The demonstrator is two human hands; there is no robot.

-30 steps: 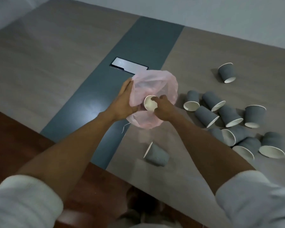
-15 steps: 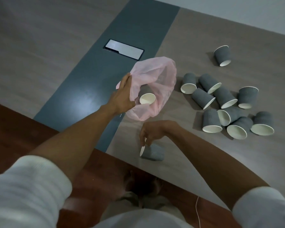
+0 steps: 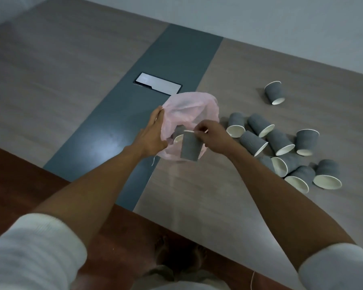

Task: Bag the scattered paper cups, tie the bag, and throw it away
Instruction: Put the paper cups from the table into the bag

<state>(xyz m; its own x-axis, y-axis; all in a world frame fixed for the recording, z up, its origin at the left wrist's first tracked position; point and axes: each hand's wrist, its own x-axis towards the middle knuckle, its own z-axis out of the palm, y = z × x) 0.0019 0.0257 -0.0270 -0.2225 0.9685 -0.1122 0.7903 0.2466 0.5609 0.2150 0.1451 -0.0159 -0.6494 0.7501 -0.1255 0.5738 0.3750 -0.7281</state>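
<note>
My left hand (image 3: pixel 153 136) grips the left edge of a thin pink plastic bag (image 3: pixel 192 109), holding its mouth open above the table. My right hand (image 3: pixel 213 136) pinches the rim of a grey paper cup (image 3: pixel 191 147) and holds it upright at the bag's mouth. Another cup (image 3: pixel 178 136) lies inside the bag, partly hidden behind the held one. Several grey cups (image 3: pixel 279 143) lie tipped in a heap to the right. One more cup (image 3: pixel 274 95) lies apart, farther back.
The wooden table (image 3: pixel 197 189) has a dark grey centre strip (image 3: pixel 172 65) with a rectangular cable hatch (image 3: pixel 157 83) just beyond the bag. Its near edge runs diagonally above a reddish floor (image 3: pixel 15 174). My feet (image 3: pixel 180 256) show below.
My right hand dropped one cup into the bag, reached down to a cup near the table's front edge, and has lifted it to the bag's mouth. The left hand kept holding the bag.
</note>
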